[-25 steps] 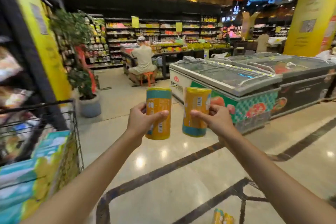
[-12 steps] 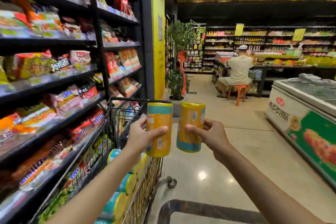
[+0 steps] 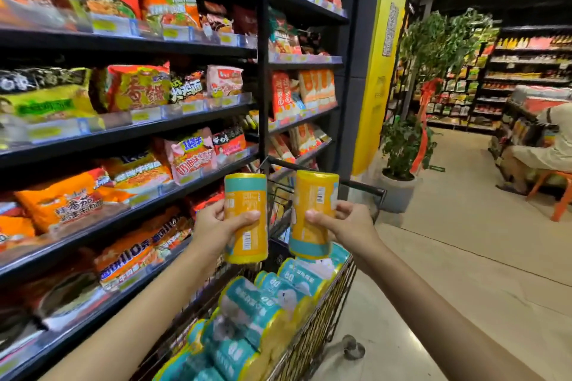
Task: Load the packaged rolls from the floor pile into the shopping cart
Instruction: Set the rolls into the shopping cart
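Observation:
My left hand [image 3: 216, 226] grips an upright orange roll with a teal top band [image 3: 247, 204]. Beside it, my right hand [image 3: 343, 226] grips a second orange roll [image 3: 312, 195] whose teal band is at the bottom. Both rolls hang just above the black wire shopping cart [image 3: 325, 328], which stands below and ahead of my hands. Several teal and yellow packaged rolls [image 3: 263, 312] lie packed inside the cart. The floor pile is out of view.
Black shelves of snack and noodle bags [image 3: 139, 120] run along the left, close against the cart. A yellow pillar [image 3: 374, 77] and a potted plant [image 3: 402, 151] stand beyond it. A person sits on an orange stool [image 3: 560, 192] at far right. Tiled floor [image 3: 464, 272] spreads to the right.
My view has swung left from the open floor and freezers to the shelves and cart. Both hands kept their rolls and now hold them over the cart.

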Demonstrator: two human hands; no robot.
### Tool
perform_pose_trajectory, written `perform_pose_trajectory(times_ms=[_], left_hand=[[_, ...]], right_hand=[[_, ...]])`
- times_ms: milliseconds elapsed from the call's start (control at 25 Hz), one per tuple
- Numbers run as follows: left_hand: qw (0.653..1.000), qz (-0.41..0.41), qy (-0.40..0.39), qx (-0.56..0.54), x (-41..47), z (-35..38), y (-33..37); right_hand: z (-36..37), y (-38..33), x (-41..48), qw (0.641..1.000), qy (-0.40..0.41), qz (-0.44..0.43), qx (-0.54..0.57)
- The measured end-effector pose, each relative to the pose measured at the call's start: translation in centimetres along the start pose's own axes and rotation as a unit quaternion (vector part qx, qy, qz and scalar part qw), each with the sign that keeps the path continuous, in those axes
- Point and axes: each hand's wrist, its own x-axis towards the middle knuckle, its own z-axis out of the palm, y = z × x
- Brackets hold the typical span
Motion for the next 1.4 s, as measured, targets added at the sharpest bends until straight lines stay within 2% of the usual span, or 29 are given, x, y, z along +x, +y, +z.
perform_pose_trajectory(times_ms=[120,360,480,720,1040,1240,1400], left_hand=[[0.997,-0.011,0.069,-0.023,3.1,1.1,-2.1],[0.975,-0.081,0.2,-0.059,5.8,1.3,-4.6],[0.963,-0.101,0.244,-0.062,5.7,-0.2,-5.8],[0.929,-0.145,0.337,-0.045,5.4,-4.2,-9.5],[0.9,-0.205,0.38,-0.052,6.8,-12.0,-14.7],[0.856,-0.311,0.411,-0.04,6.1,-14.4,-20.9],[0.795,-0.416,0.441,0.034,5.8,-16.1,-26.6]], right_hand=[[-0.6,2.4,6.1,0.998,-0.064,-0.003,0.004],[-2.0,5.6,15.2,0.98,-0.19,0.056,-0.007],[-0.8,6.9,17.9,0.973,-0.22,0.074,-0.013],[5.7,11.6,21.8,0.946,-0.295,0.135,-0.012],[17.6,17.7,22.7,0.899,-0.406,0.153,-0.062],[21.1,20.2,22.6,0.88,-0.434,0.176,-0.083],[22.4,22.8,23.3,0.875,-0.428,0.171,-0.146]])
